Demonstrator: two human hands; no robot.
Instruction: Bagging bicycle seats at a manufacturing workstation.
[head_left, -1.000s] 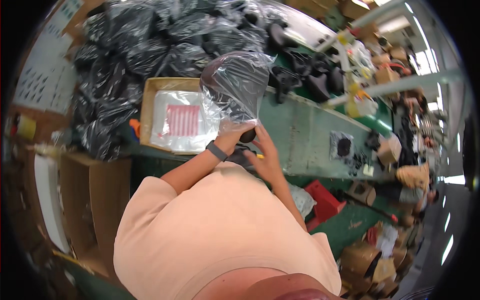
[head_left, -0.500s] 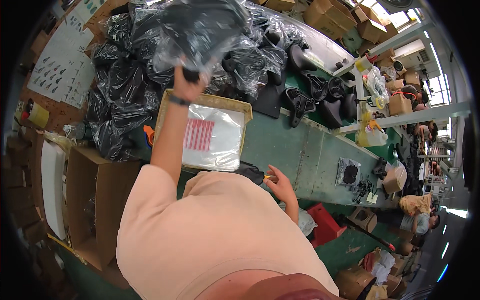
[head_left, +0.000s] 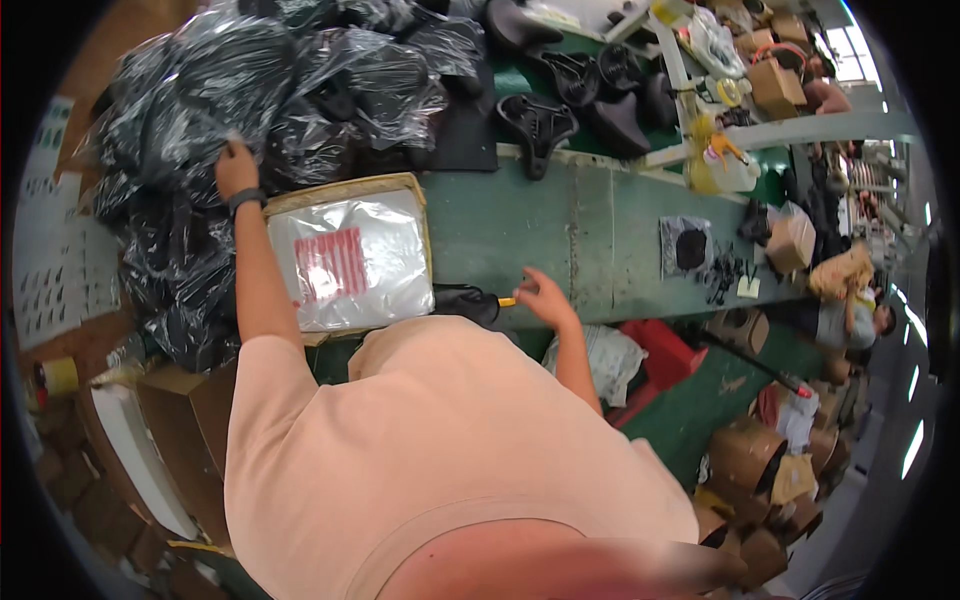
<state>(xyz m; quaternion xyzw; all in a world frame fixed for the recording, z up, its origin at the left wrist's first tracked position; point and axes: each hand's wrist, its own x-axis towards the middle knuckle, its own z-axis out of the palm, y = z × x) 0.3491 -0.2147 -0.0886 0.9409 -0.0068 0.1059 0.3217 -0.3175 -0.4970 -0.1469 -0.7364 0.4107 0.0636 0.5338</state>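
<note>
My left hand (head_left: 237, 172), with a dark band at the wrist, reaches to a heap of black bicycle saddles in clear plastic bags (head_left: 190, 215). It touches the lower edge of a bagged saddle (head_left: 215, 85) on top; its fingertips are partly lost against the shiny film, so its grip is unclear. By my right side, my right hand (head_left: 545, 298) is open, fingers apart, close to a small yellow piece (head_left: 507, 302) beside a black item (head_left: 467, 304) at the bench edge. Between my arms sits a shallow cardboard box (head_left: 428, 235) holding a stack of clear plastic bags (head_left: 385, 260) with red print.
Unwrapped black saddles (head_left: 537, 128) lie at the far side of the green bench (head_left: 510, 220), near a white frame (head_left: 780, 137) and a spray bottle (head_left: 735, 170). An open carton (head_left: 185, 410) stands at left. A red stool-like object (head_left: 660, 360) is at right.
My left hand has carried a bagged saddle leftward onto the heap. My right hand remains by the bench edge. The whole view has shifted.
</note>
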